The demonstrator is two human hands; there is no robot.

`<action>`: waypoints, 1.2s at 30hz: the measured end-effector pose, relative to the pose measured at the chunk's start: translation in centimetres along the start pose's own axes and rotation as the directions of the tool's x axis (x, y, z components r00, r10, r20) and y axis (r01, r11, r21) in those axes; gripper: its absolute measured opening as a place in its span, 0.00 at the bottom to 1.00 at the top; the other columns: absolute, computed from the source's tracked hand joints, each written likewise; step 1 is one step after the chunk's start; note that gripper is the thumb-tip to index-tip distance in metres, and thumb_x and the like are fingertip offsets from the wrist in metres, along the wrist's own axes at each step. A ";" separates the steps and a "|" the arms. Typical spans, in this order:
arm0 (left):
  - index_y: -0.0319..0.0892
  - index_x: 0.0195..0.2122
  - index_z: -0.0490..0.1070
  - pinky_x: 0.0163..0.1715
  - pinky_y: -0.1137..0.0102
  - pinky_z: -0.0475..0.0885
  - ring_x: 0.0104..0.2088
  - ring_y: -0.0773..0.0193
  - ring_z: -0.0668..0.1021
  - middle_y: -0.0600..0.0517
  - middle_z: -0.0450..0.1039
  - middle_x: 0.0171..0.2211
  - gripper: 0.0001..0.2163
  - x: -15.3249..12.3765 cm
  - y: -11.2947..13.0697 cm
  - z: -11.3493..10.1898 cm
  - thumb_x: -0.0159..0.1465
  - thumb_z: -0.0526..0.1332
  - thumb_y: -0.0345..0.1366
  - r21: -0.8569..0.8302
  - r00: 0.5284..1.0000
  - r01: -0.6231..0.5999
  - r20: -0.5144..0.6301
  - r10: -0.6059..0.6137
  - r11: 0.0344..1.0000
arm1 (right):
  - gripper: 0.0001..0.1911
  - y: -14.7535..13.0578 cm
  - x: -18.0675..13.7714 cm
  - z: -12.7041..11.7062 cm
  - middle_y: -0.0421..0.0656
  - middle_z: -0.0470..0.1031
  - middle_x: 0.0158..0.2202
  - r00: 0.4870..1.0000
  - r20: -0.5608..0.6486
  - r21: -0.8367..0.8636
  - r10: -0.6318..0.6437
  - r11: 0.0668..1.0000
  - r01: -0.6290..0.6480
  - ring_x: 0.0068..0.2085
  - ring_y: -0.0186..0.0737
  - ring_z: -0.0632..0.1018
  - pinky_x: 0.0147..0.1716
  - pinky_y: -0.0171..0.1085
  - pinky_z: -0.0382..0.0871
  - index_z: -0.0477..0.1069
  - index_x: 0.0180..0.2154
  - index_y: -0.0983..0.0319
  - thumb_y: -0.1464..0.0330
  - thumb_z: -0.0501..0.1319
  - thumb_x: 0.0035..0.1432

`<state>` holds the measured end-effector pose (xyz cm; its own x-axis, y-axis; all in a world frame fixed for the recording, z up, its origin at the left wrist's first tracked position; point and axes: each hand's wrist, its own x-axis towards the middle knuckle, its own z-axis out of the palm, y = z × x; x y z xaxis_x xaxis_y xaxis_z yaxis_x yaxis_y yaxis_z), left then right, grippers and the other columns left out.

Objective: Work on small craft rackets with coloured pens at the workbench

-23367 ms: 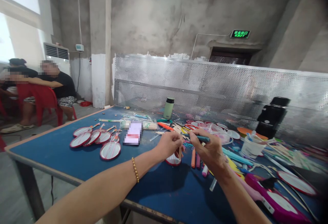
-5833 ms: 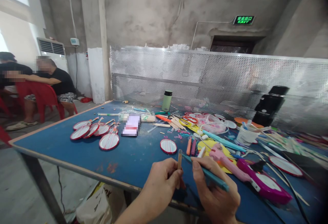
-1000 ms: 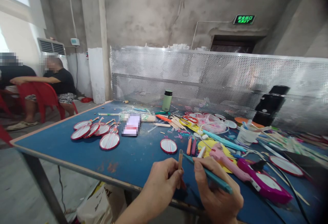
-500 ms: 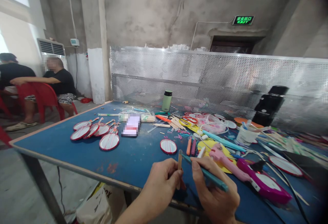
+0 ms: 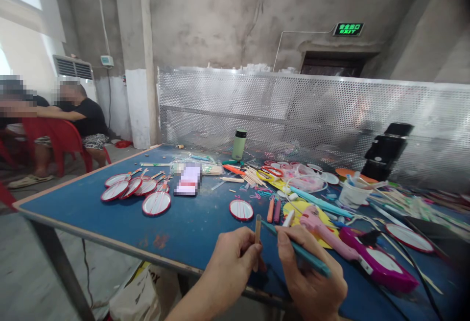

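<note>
My left hand (image 5: 233, 257) pinches a short flat wooden stick (image 5: 258, 228) with a rounded top, held upright near the table's front edge. Closed around a slim teal pen (image 5: 308, 257), my right hand (image 5: 314, 277) is just to the right. The pen's narrow tip points toward the stick's upper end, with a small gap between them. Past my hands lies a round white disc with a red rim (image 5: 241, 210). A white pointed piece (image 5: 289, 218) shows beside my right fingers; what it belongs to is hidden.
Several red-rimmed discs (image 5: 156, 204) and a phone (image 5: 188, 180) lie left on the blue table (image 5: 198, 223). Orange and purple sticks (image 5: 270, 210), a pink-and-magenta tool with a cable (image 5: 382, 264), a white cup (image 5: 354, 194) and a green bottle (image 5: 239, 145) are around. People (image 5: 86, 115) sit far left.
My right hand and the teal pen have shifted slightly right, away from the stick. My left hand keeps its place. A seated person at the far left has turned the head.
</note>
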<state>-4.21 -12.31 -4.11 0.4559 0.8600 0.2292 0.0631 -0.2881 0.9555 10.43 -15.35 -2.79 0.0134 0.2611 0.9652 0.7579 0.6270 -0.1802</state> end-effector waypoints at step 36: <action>0.40 0.30 0.70 0.29 0.72 0.65 0.27 0.63 0.75 0.51 0.75 0.24 0.11 0.2 -0.2 0.1 0.64 0.56 0.41 -0.032 1.000 -0.015 0.001 0.015 0.999 | 0.07 0.2 -0.2 0.0 0.37 0.76 0.29 0.999 0.046 0.038 -0.013 0.999 0.011 0.29 0.30 0.78 0.35 0.29 0.72 0.73 0.37 0.60 0.78 0.61 0.60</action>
<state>-4.05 -12.16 -4.31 0.4573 0.8555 0.2431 0.0276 -0.2869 0.9576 10.59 -15.25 -3.05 -0.0260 0.2867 0.9577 0.7328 0.6571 -0.1768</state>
